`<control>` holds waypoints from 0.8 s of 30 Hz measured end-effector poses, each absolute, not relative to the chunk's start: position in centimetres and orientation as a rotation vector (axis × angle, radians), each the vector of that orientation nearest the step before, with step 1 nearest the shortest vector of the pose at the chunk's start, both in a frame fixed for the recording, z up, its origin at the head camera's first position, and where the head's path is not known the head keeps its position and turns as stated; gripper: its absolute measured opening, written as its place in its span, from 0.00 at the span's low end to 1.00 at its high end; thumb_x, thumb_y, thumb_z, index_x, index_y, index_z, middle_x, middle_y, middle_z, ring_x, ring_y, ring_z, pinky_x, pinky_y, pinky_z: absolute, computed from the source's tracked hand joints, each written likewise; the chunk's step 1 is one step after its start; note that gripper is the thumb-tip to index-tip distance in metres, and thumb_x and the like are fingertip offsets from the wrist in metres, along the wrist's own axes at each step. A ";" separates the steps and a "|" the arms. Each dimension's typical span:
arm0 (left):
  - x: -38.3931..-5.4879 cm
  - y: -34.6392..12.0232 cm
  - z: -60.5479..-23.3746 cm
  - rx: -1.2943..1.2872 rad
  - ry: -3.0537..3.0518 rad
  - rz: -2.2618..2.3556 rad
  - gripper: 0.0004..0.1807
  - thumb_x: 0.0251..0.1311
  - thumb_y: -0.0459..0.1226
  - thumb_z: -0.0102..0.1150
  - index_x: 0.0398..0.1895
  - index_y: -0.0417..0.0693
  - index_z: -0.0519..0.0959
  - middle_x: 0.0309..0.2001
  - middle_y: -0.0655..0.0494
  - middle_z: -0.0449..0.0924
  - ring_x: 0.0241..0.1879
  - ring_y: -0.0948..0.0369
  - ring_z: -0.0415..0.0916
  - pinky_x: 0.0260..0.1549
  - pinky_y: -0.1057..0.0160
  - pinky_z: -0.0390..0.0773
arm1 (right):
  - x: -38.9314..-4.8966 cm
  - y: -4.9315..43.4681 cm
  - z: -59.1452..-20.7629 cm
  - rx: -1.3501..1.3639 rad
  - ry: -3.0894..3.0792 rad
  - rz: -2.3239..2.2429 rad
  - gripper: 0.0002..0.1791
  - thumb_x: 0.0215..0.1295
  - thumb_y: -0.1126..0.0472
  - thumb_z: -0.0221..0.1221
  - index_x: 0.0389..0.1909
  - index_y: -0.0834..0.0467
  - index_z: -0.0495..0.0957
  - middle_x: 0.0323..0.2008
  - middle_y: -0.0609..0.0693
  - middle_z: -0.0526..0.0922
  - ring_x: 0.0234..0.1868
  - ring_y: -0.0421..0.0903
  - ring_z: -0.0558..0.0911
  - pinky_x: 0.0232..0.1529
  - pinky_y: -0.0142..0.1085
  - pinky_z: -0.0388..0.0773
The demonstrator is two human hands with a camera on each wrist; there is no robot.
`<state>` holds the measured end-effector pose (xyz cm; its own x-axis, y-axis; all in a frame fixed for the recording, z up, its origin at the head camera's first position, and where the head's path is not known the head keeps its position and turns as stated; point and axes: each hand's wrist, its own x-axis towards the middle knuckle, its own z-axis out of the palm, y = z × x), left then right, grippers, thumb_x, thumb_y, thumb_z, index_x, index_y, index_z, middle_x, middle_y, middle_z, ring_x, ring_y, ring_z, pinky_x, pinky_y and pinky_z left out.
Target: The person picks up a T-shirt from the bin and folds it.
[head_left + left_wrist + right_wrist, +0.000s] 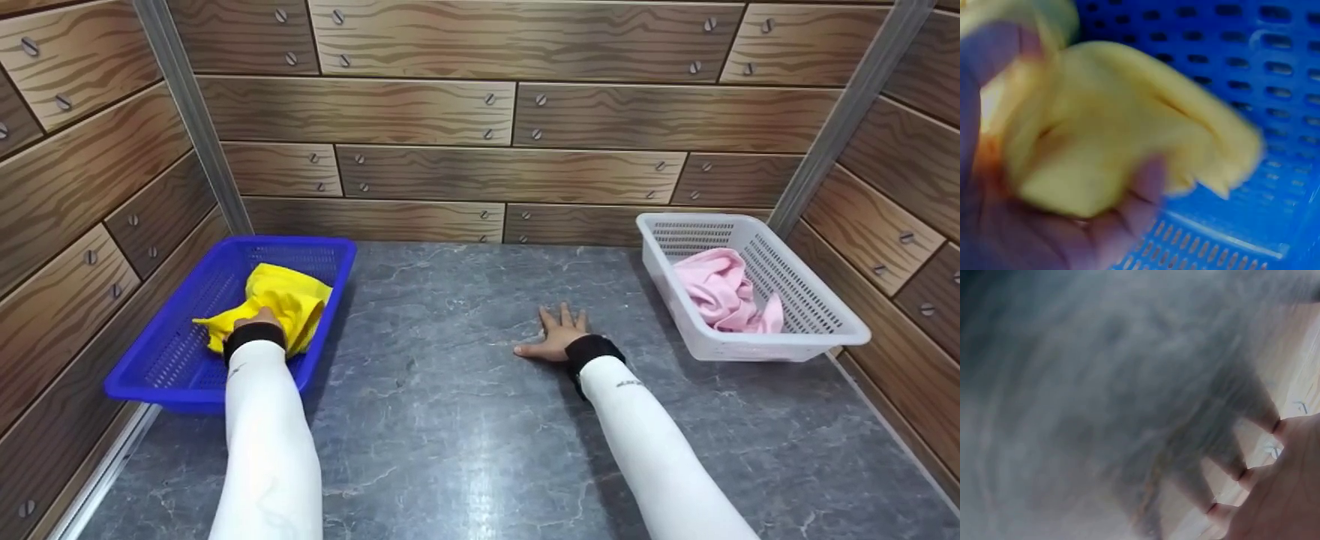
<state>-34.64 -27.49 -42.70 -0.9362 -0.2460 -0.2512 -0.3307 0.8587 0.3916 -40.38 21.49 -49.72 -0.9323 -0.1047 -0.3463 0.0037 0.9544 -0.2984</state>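
Observation:
My left hand (257,318) reaches into the blue basket (341,262) and grips a crumpled yellow cloth (281,289). In the left wrist view the thumb and fingers (1129,219) curl round the bunched cloth, which is blurred there. One end of the cloth sticks out past the hand to the left in the head view. My right hand (556,341) is spread on the grey marbled table (450,322), fingers apart and nothing in it. From the right wrist, its straight fingertips (1221,512) show right at the tabletop.
A white perforated basket (750,341) stands at the right with a crumpled pink cloth (724,289) inside. Panels with a wood-plank print (420,112) enclose the table at the back and both sides, joined by grey metal posts (199,112).

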 end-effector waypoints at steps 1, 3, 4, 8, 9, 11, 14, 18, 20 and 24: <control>-34.8 -27.8 -42.8 -0.400 2.890 0.626 0.26 0.77 0.37 0.31 0.66 0.24 0.64 0.61 0.19 0.70 0.63 0.30 0.69 0.67 0.40 0.69 | -40.2 21.4 -49.5 -0.076 2.743 -0.426 0.63 0.59 0.22 0.55 0.84 0.50 0.38 0.82 0.67 0.29 0.79 0.76 0.28 0.77 0.71 0.40; -35.3 -28.3 -42.9 -0.352 2.950 0.604 0.24 0.73 0.34 0.35 0.60 0.21 0.69 0.57 0.20 0.74 0.60 0.30 0.73 0.64 0.40 0.73 | -40.1 21.3 -49.4 -0.079 2.744 -0.433 0.63 0.59 0.22 0.56 0.84 0.50 0.38 0.82 0.67 0.29 0.79 0.76 0.28 0.77 0.71 0.40; -35.6 -28.5 -42.9 -0.350 2.971 0.607 0.24 0.71 0.32 0.36 0.59 0.19 0.70 0.57 0.21 0.76 0.59 0.31 0.74 0.64 0.41 0.73 | -40.1 21.2 -49.4 -0.085 2.751 -0.441 0.64 0.59 0.22 0.56 0.84 0.51 0.39 0.82 0.68 0.29 0.79 0.77 0.28 0.76 0.71 0.40; -37.0 -28.9 -42.4 -0.549 2.959 0.822 0.31 0.67 0.33 0.43 0.70 0.23 0.61 0.65 0.18 0.67 0.67 0.29 0.67 0.68 0.38 0.70 | -40.7 21.4 -50.0 -0.085 2.756 -0.421 0.64 0.59 0.20 0.54 0.84 0.50 0.37 0.82 0.67 0.28 0.79 0.76 0.27 0.76 0.71 0.39; -37.4 -29.0 -42.2 -0.610 2.951 0.890 0.33 0.67 0.33 0.44 0.73 0.25 0.57 0.66 0.17 0.64 0.68 0.28 0.65 0.68 0.37 0.69 | -40.8 21.5 -50.1 -0.086 2.759 -0.421 0.64 0.59 0.20 0.54 0.84 0.50 0.37 0.82 0.67 0.28 0.79 0.76 0.27 0.76 0.72 0.39; -37.9 -28.9 -41.7 -0.740 2.940 1.037 0.37 0.65 0.34 0.47 0.77 0.31 0.52 0.68 0.16 0.60 0.68 0.27 0.64 0.68 0.35 0.68 | -40.7 21.4 -50.0 -0.086 2.761 -0.433 0.64 0.58 0.20 0.54 0.84 0.51 0.38 0.82 0.68 0.28 0.79 0.77 0.28 0.76 0.73 0.39; -38.6 -28.6 -40.7 -0.882 2.940 1.256 0.40 0.63 0.34 0.49 0.78 0.35 0.50 0.70 0.18 0.58 0.67 0.28 0.66 0.68 0.35 0.68 | -40.2 21.3 -49.6 -0.093 2.761 -0.456 0.64 0.59 0.21 0.56 0.84 0.52 0.40 0.82 0.69 0.30 0.78 0.78 0.28 0.75 0.73 0.39; -39.6 -27.3 -38.7 -1.003 2.919 1.680 0.39 0.61 0.32 0.52 0.77 0.38 0.53 0.70 0.24 0.61 0.69 0.34 0.66 0.70 0.41 0.68 | -39.6 21.0 -49.0 -0.077 2.746 -0.430 0.62 0.61 0.22 0.55 0.84 0.52 0.39 0.82 0.68 0.30 0.79 0.77 0.29 0.76 0.72 0.39; -40.1 -26.1 -37.4 -0.995 2.883 1.912 0.37 0.61 0.31 0.52 0.75 0.40 0.55 0.69 0.27 0.62 0.69 0.38 0.67 0.71 0.45 0.68 | -39.2 20.9 -48.7 -0.068 2.743 -0.429 0.61 0.62 0.24 0.55 0.84 0.52 0.40 0.82 0.68 0.31 0.79 0.76 0.29 0.77 0.71 0.39; -41.2 -22.8 -35.1 -0.859 2.867 2.256 0.31 0.60 0.27 0.53 0.69 0.40 0.62 0.64 0.33 0.68 0.63 0.44 0.71 0.67 0.52 0.71 | -39.1 21.0 -48.5 -0.076 2.751 -0.445 0.59 0.64 0.26 0.56 0.84 0.52 0.41 0.82 0.68 0.32 0.79 0.76 0.30 0.77 0.71 0.40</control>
